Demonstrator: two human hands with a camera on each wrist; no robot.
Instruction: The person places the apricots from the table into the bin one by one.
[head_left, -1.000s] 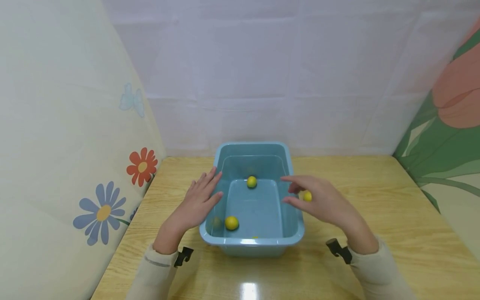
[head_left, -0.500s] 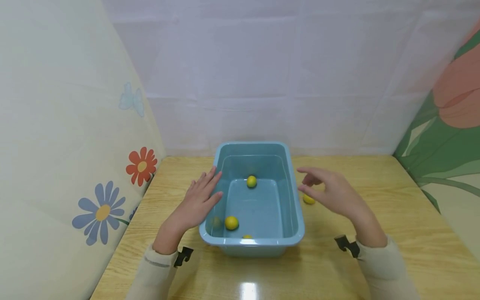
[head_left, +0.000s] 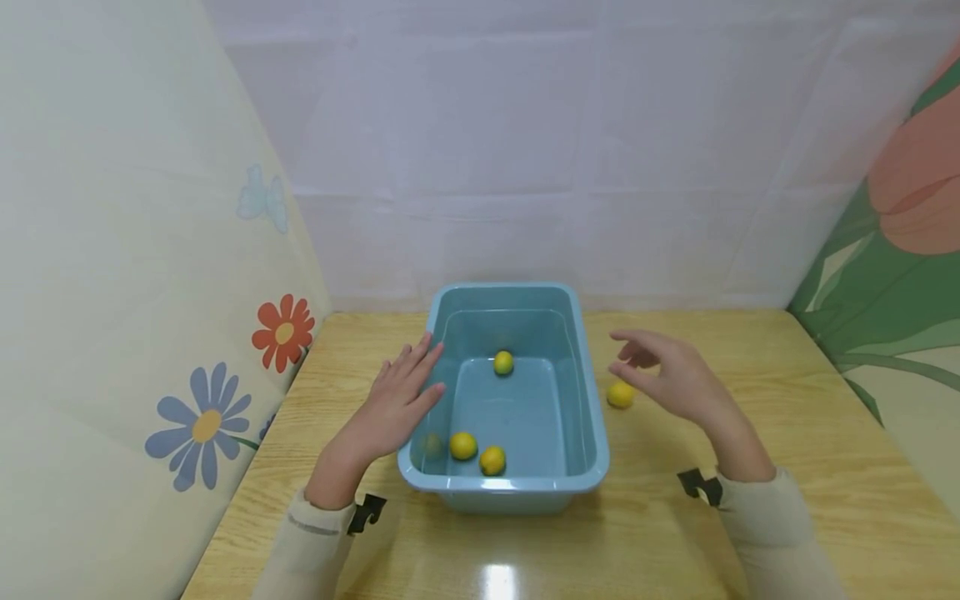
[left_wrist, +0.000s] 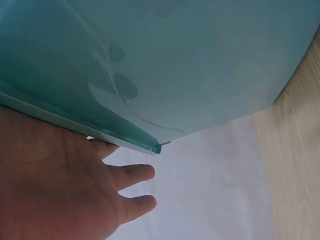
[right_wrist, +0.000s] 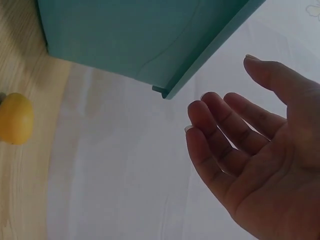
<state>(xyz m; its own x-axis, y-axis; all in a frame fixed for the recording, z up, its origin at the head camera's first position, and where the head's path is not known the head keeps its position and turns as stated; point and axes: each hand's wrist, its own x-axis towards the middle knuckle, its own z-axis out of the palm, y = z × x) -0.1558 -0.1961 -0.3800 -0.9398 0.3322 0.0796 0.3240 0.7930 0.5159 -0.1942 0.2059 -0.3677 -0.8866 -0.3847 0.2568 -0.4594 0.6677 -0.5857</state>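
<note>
A light blue plastic basin stands on the table with three small yellow citrus fruits inside. One fruit lies near the far wall; a second fruit and a third fruit lie side by side at the near left. My left hand rests on the basin's left rim, its fingers straight. To the right of the basin, my right hand hovers with relaxed fingers and nothing in its grasp. Below its thumb, another yellow fruit sits on the table, also visible in the right wrist view.
The wooden table reaches back to a white cloth backdrop. A flower-printed panel borders the left side, and a tulip-printed panel borders the right.
My right hand has moved from over the basin's right rim out to the right. A third fruit has come into view inside the basin's near end, rolling leftward. My left hand has stayed still.
</note>
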